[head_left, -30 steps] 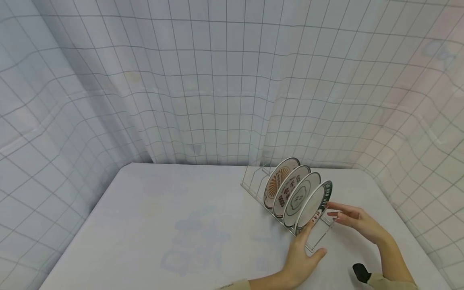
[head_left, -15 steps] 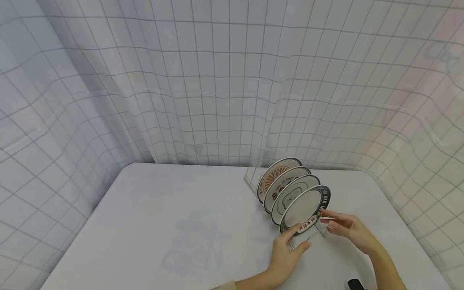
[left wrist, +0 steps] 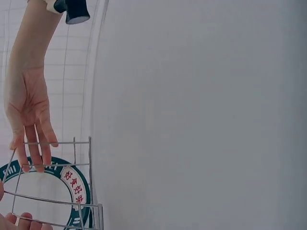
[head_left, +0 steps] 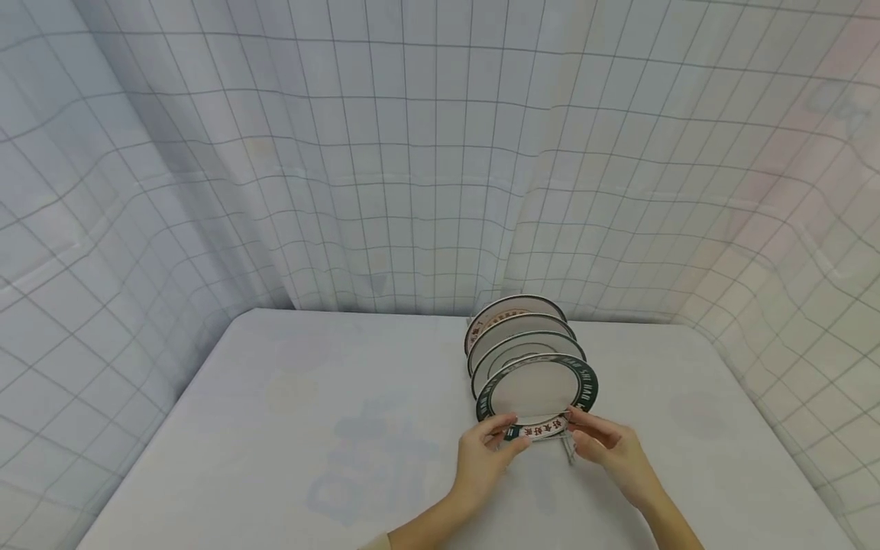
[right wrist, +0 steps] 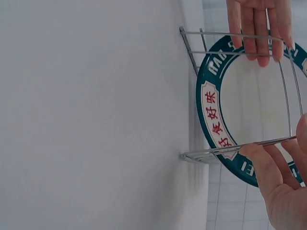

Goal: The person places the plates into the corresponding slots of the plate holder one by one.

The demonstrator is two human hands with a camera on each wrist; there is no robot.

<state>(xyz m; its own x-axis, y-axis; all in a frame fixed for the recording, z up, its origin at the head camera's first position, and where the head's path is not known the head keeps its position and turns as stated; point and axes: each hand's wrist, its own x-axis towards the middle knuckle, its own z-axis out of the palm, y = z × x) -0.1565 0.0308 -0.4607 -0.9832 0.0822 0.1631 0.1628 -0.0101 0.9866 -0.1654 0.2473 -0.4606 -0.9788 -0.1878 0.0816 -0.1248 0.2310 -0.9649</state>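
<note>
A wire dish rack (head_left: 569, 449) stands on the table with a row of plates upright in it. Its front plate (head_left: 536, 389) has a dark green rim with white letters and a panel of red characters; behind it are a plate with a pale green design (head_left: 481, 373), a plainer one (head_left: 474, 353) and an orange-patterned one (head_left: 473, 330). My left hand (head_left: 476, 462) grips the left side of the rack's near end, fingers close to the front plate's lower rim. My right hand (head_left: 615, 451) holds the right side, thumb and fingers about the wires (right wrist: 240, 149).
The white table (head_left: 309, 428) spreads widely to the left of the rack. A white grid-patterned curtain (head_left: 426, 153) hangs behind the table and along both sides. The rack's far end sits near the table's back edge.
The rack has turned from a slant, its near end swinging left, so the plates now face me. Both hands have moved left with it.
</note>
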